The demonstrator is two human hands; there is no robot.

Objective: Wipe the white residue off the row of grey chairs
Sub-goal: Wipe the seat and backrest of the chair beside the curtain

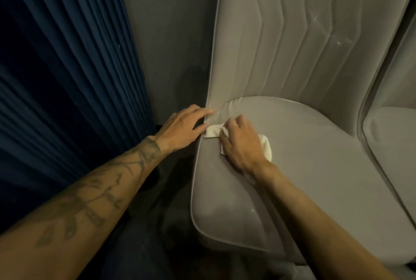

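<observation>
A grey upholstered chair (304, 149) fills the middle and right of the view, with a quilted backrest and a rounded seat. My right hand (242, 142) grips a crumpled white cloth (212, 131) and holds it down on the seat's back left corner. My left hand (183, 128) lies with straight fingers against the chair's left edge, its fingertips touching the seam beside the cloth. Faint white marks (333, 34) show on the backrest at the upper right, and pale specks lie on the seat's front.
A second grey chair (391, 135) stands close on the right. A pleated dark blue curtain (67, 65) hangs on the left. A grey wall (168, 31) runs behind the gap between curtain and chair. The floor below is dark.
</observation>
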